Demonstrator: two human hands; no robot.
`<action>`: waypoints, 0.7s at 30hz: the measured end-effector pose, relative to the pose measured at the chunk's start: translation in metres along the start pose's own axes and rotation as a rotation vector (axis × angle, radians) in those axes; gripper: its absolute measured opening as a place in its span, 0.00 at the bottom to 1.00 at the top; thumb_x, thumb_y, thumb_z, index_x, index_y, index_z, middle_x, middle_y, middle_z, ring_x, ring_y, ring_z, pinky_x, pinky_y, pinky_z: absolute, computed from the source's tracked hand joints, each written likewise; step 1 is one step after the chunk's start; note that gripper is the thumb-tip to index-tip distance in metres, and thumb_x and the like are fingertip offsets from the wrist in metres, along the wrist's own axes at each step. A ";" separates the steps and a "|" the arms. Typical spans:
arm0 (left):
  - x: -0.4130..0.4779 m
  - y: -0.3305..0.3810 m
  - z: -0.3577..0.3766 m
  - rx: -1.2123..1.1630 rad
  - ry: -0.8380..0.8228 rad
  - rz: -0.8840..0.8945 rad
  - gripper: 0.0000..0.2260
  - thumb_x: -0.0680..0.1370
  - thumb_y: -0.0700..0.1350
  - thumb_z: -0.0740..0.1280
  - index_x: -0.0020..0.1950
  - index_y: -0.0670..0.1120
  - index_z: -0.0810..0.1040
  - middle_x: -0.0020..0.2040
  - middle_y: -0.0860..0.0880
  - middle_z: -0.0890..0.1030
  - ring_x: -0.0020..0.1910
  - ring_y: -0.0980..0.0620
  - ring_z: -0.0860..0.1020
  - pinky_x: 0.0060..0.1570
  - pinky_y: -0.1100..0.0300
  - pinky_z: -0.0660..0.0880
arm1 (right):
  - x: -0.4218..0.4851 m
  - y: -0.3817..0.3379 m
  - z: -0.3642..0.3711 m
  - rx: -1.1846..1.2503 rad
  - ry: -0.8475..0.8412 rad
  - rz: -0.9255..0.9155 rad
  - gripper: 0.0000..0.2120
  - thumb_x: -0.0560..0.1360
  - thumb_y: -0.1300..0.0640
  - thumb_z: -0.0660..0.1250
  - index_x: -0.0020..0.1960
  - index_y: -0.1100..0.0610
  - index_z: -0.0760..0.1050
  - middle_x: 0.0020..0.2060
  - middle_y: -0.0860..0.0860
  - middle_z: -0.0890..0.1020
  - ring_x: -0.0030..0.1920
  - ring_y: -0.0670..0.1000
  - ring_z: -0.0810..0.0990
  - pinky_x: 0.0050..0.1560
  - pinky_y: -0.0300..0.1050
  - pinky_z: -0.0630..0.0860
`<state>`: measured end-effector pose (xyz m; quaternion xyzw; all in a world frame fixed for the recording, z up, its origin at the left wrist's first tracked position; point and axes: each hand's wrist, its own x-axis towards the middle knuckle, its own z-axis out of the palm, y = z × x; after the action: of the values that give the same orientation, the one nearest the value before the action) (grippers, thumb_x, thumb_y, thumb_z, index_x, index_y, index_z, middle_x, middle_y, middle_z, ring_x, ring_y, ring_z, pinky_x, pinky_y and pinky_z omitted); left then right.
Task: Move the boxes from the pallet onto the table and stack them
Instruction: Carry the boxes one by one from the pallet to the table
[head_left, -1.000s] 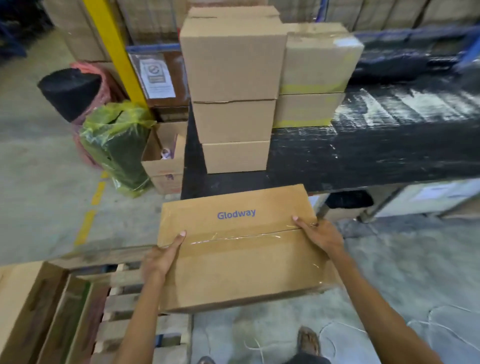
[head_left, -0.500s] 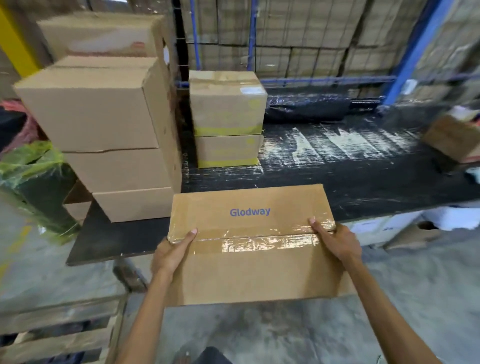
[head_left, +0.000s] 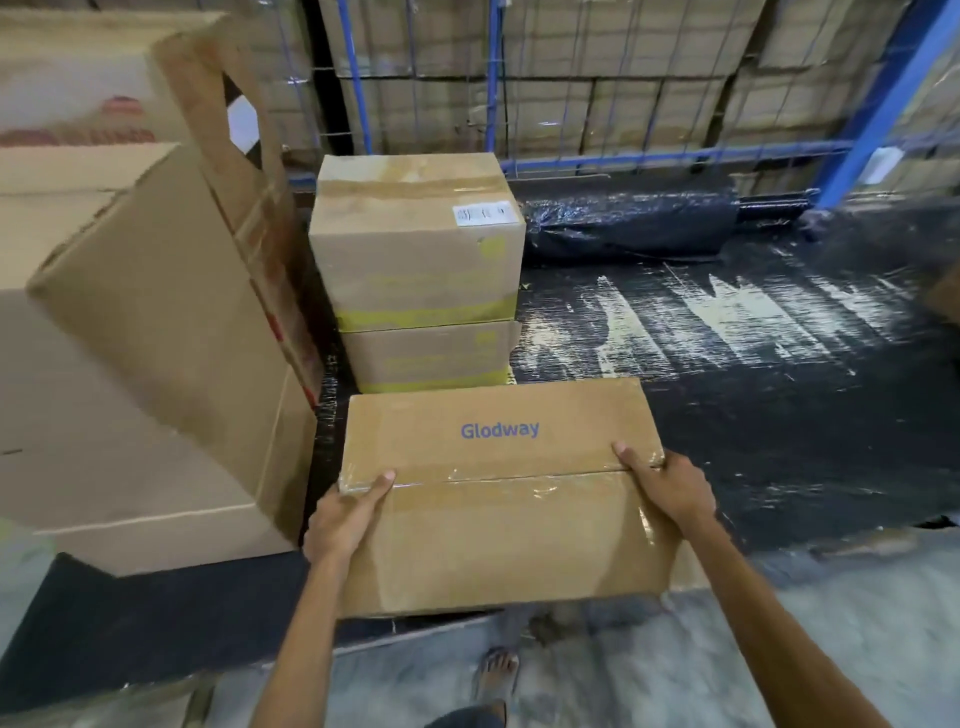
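I hold a flat brown "Glodway" box over the near edge of the black-wrapped table. My left hand grips its left side with the thumb on top; my right hand grips its right side, fingers over the taped seam. Whether the box rests on the table I cannot tell. Just behind it stands a stack of two boxes with yellow tape. A taller stack of large brown boxes fills the table's left part. The pallet is out of view.
A black wrapped roll lies at the back of the table. Blue rack posts and a wire mesh with stored cartons stand behind. The table's right part shows bare black wrap. My sandalled foot is on the concrete floor below.
I have turned away from the pallet and stepped up to the table, carrying the Glodway box forward until it reaches over the table's near edge, close to the yellow-taped stack.
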<state>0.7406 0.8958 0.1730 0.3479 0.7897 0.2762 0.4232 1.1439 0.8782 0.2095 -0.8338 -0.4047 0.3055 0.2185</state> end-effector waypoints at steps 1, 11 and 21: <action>0.014 0.009 0.006 0.017 0.008 -0.024 0.50 0.53 0.83 0.66 0.66 0.54 0.80 0.62 0.46 0.83 0.61 0.40 0.79 0.65 0.44 0.74 | 0.021 -0.008 0.004 -0.016 -0.022 0.010 0.42 0.69 0.21 0.61 0.66 0.54 0.78 0.59 0.58 0.83 0.59 0.63 0.81 0.61 0.58 0.75; 0.102 0.057 0.056 0.204 0.002 -0.143 0.45 0.67 0.79 0.64 0.72 0.48 0.73 0.66 0.42 0.79 0.65 0.38 0.76 0.67 0.44 0.70 | 0.165 -0.045 0.037 -0.078 -0.200 0.098 0.43 0.71 0.24 0.62 0.70 0.56 0.75 0.66 0.60 0.79 0.66 0.64 0.77 0.67 0.60 0.72; 0.070 0.068 0.060 0.123 0.140 -0.057 0.38 0.76 0.66 0.67 0.79 0.47 0.61 0.70 0.38 0.75 0.67 0.35 0.74 0.65 0.43 0.70 | 0.143 -0.046 0.052 -0.351 0.098 -0.251 0.42 0.77 0.32 0.61 0.79 0.59 0.60 0.76 0.63 0.66 0.76 0.66 0.64 0.72 0.67 0.63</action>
<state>0.7861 1.0000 0.1601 0.3302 0.8424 0.2386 0.3526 1.1535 1.0265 0.1526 -0.8160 -0.5410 0.1601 0.1258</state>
